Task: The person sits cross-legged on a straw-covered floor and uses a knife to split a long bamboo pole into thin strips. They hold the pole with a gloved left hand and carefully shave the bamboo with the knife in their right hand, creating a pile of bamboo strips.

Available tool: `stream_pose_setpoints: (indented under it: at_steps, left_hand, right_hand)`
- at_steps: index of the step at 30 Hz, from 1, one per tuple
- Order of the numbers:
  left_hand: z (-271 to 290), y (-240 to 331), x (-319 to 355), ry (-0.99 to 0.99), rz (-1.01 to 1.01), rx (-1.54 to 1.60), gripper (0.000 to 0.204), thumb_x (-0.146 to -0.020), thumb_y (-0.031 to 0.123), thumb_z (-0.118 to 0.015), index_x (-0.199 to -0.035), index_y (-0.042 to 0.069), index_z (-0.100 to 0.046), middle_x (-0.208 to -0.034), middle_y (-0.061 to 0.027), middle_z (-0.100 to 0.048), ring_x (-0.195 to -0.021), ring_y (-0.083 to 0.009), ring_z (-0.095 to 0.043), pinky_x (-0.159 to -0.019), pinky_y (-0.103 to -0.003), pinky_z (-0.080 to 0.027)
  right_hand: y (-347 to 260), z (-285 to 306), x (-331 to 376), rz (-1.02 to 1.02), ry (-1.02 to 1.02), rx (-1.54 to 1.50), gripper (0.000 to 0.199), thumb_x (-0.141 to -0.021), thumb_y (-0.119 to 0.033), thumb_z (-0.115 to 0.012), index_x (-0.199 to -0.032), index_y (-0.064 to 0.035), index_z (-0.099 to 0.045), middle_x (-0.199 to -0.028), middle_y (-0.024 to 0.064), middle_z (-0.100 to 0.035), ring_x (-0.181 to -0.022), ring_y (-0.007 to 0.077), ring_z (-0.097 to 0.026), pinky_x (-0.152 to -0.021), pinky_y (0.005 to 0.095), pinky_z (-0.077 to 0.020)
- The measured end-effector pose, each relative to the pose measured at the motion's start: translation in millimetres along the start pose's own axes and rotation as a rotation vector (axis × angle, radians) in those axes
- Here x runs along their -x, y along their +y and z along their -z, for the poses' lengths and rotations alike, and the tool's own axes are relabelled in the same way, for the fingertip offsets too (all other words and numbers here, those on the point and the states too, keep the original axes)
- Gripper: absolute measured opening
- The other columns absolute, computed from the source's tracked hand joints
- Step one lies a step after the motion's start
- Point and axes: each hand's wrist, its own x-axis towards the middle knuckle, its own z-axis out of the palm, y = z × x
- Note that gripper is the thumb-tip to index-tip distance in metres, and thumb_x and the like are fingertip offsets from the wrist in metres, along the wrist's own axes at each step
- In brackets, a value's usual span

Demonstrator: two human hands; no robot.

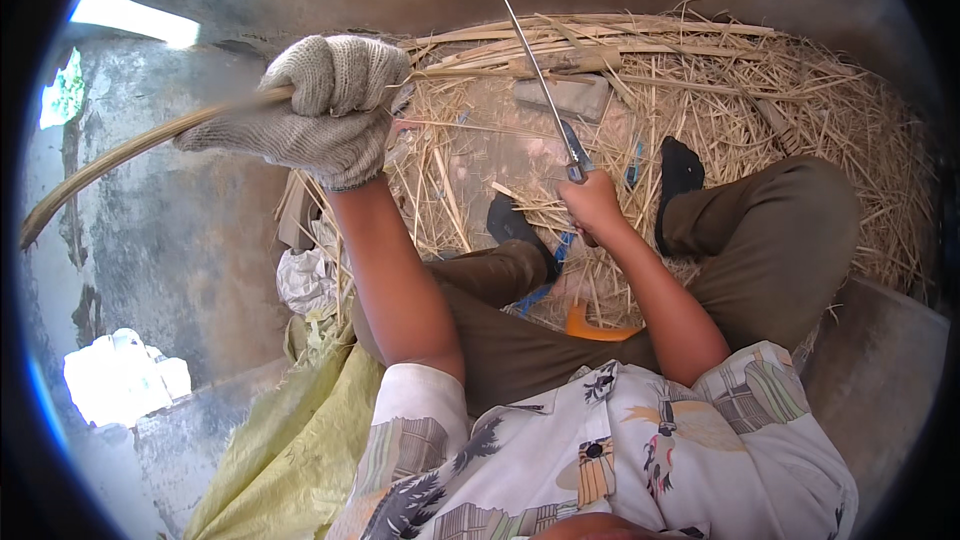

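Left hand, in a grey knitted work glove, clenched round a long bamboo strip; strip raised at upper left, curving down and away to the left, free end well clear of the ground. Right hand, bare, closed round the handle of a long narrow knife; blade pointing up and away, apart from the strip at this instant.

Seated cross-legged on a bed of dry shavings and split offcuts; legs in olive trousers, dark sandals on both feet. Grey concrete wall to the left; yellow-green sack beside the left hip.

Judgement on good practice: gloved grip kept firm and behind any cutting line; blade edge directed away from knees and bare forearm; strip steadied before contact, shallow strokes along the grain rather than across. Risk noted: unprotected right hand and exposed feet close to the working zone. Blade sharpness not assessable.
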Motion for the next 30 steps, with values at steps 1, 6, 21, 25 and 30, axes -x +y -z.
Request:
stream_pose_setpoints:
  at_steps: [1, 6, 21, 25, 30]
  left_hand:
    - [1.5, 1.8, 2.2, 0.020, -0.004, 0.006, 0.042, -0.090, 0.039, -0.055, -0.060, 0.017, -0.036, -0.053, -0.0006, -0.031, -0.047, -0.0161, -0.026, -0.049, -0.033, -0.021]
    - [5.2, 6.9, 5.8, 0.093, -0.001, 0.014, 0.039, -0.090, 0.035, -0.055, -0.060, 0.017, -0.036, -0.054, -0.0011, -0.032, -0.048, -0.0159, -0.026, -0.049, -0.033, -0.021]
    - [-2.2, 11.4, 6.4, 0.281, 0.041, -0.027, 0.086, -0.057, 0.105, -0.034, -0.051, 0.019, -0.034, -0.047, 0.0031, -0.028, -0.043, -0.0122, -0.024, -0.046, -0.029, -0.020]
    - [2.3, 7.5, 13.2, 0.263, -0.005, -0.082, 0.058, -0.079, 0.069, -0.049, -0.057, 0.017, -0.033, -0.052, 0.0010, -0.030, -0.046, -0.0150, -0.024, -0.047, -0.032, -0.019]
    - [-12.2, 4.9, 1.2, 0.041, -0.019, -0.096, 0.047, -0.090, 0.045, -0.057, -0.060, 0.017, -0.033, -0.054, -0.0001, -0.031, -0.047, -0.0159, -0.026, -0.047, -0.033, -0.019]
  right_hand:
    - [-10.6, 0.3, 7.4, -0.057, -0.048, -0.060, 0.025, -0.081, -0.011, -0.062, -0.063, -0.0080, -0.046, -0.049, 0.0017, -0.046, -0.033, 0.0129, -0.042, -0.034, 0.0325, -0.0319]
    - [-50.0, 13.5, 29.0, -0.170, -0.193, -0.159, 0.024, -0.079, -0.013, -0.064, -0.061, -0.0011, -0.052, -0.051, 0.0040, -0.050, -0.048, 0.0152, -0.052, -0.050, 0.0365, -0.0408]
    - [-32.2, 12.7, 15.6, -0.133, -0.197, -0.070, 0.026, -0.078, -0.015, -0.065, -0.060, 0.0003, -0.054, -0.051, 0.0052, -0.050, -0.046, 0.0150, -0.050, -0.049, 0.0371, -0.0395]
    - [-67.7, 7.5, 39.0, 0.401, 0.016, 0.034, 0.027, -0.079, -0.017, -0.066, -0.062, 0.0014, -0.055, -0.052, 0.0063, -0.052, -0.048, 0.0150, -0.049, -0.052, 0.0370, -0.0407]
    - [-44.0, 8.1, 29.0, 0.441, 0.142, 0.064, 0.026, -0.078, -0.018, -0.064, -0.064, 0.0018, -0.056, -0.053, 0.0086, -0.054, -0.050, 0.0165, -0.050, -0.053, 0.0375, -0.0410]
